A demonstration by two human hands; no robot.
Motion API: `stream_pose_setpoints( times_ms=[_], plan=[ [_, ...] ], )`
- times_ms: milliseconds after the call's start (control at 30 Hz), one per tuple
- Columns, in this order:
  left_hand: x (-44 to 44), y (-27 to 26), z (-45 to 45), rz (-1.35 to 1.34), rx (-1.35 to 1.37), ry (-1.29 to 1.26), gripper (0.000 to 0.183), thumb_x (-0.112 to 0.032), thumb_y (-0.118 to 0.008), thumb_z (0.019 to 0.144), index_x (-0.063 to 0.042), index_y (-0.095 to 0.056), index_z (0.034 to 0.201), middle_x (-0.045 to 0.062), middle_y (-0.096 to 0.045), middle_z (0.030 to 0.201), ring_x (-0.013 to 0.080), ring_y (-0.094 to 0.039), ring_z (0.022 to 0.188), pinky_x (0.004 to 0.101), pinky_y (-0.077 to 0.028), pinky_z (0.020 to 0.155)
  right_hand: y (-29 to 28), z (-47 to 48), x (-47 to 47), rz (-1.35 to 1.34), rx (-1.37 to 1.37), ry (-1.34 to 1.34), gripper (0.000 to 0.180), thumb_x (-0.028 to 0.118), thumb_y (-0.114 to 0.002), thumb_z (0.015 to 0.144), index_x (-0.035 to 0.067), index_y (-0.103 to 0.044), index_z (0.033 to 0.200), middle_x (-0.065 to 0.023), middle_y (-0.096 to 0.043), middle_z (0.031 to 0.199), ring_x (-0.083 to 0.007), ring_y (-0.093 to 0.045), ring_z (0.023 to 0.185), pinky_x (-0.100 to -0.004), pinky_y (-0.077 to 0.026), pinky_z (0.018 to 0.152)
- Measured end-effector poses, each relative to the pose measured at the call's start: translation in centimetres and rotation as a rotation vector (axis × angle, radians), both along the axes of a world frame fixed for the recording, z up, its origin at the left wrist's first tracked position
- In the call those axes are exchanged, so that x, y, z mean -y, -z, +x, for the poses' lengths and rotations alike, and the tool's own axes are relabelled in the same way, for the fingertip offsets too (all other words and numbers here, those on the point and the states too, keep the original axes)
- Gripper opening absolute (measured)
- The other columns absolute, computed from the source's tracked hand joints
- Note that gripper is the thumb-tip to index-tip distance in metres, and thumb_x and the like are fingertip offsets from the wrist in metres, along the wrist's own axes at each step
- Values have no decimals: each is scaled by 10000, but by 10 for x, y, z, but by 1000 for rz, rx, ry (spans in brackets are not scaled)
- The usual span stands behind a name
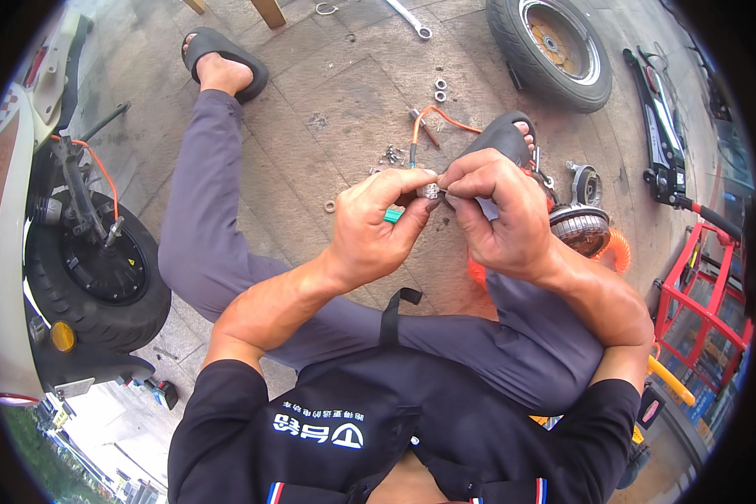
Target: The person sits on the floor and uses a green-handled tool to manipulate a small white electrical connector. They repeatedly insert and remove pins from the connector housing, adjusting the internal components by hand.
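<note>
Both hands meet in front of my lap. My left hand (378, 217) pinches a small pale metal block with square openings (429, 190) between thumb and fingertips; a green handle-like piece (392, 216) shows beside its thumb. Close against the block's right side, my right hand (501, 208) has its thumb and forefinger pinched together at a thin, dark strand or wire; the fingers hide most of it. Just beyond the hands, an orange cable (429, 110) with a dark sleeve and teal end runs down to the left hand's fingertips. Several small screws (392, 154) lie on the paving beyond.
A scooter with its black wheel (101, 271) stands at left. Ahead lie two nuts (440, 91), a ratchet wrench (409, 19) and a loose tyred wheel (551, 50). At right are a hub part (578, 227), a floor jack (661, 132) and a red metal frame (699, 309).
</note>
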State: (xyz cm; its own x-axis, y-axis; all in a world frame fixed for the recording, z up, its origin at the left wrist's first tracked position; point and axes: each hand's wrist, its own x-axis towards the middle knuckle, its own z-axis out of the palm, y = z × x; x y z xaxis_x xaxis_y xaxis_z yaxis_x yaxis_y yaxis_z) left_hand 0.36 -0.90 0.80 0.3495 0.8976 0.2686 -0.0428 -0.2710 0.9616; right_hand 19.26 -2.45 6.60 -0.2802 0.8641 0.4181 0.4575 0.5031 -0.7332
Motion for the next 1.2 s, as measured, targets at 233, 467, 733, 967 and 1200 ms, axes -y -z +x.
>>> stream_pose_setpoints(
  times_ms=[233, 467, 733, 967, 1200],
  plan=[
    [2, 9, -1, 4, 44, -1, 300, 34, -732, 836, 3, -688, 1131, 147, -733, 974, 221, -723, 813, 322, -589, 730, -1, 0, 1, -63, -47, -16, 222, -95, -692, 819, -8, -597, 999, -145, -646, 957, -291, -666, 817, -346, -534, 692],
    [-1, 7, -1, 11, 57, 37, 298, 45, -728, 843, 4, -697, 1137, 148, -716, 986, 222, -724, 850, 319, -590, 728, -1, 2, 2, -98, -44, -7, 208, -93, -687, 824, -2, -608, 993, -140, -644, 954, -283, -665, 806, -343, -528, 684],
    [-3, 2, -2, -25, 82, 28, 295, 58, -726, 833, -11, -710, 1119, 149, -700, 1026, 238, -721, 925, 320, -588, 752, -4, 2, 2, -80, -29, -16, 220, -81, -711, 807, 8, -613, 982, -131, -648, 941, -281, -669, 824, -345, -527, 692],
    [-6, 3, -4, 45, 41, 37, 299, 32, -762, 786, -21, -716, 1077, 163, -718, 1087, 281, -725, 945, 350, -581, 804, -5, 1, 2, -81, -33, -25, 235, -89, -717, 789, 9, -612, 974, -136, -653, 947, -287, -674, 851, -355, -532, 720],
    [-6, 2, -6, 51, 27, 34, 288, 26, -770, 783, -24, -731, 1064, 171, -725, 1070, 283, -732, 941, 351, -580, 814, -5, 1, 2, -76, -61, -16, 250, -95, -720, 782, 15, -613, 980, -133, -654, 950, -292, -674, 867, -356, -539, 736]
  ],
)
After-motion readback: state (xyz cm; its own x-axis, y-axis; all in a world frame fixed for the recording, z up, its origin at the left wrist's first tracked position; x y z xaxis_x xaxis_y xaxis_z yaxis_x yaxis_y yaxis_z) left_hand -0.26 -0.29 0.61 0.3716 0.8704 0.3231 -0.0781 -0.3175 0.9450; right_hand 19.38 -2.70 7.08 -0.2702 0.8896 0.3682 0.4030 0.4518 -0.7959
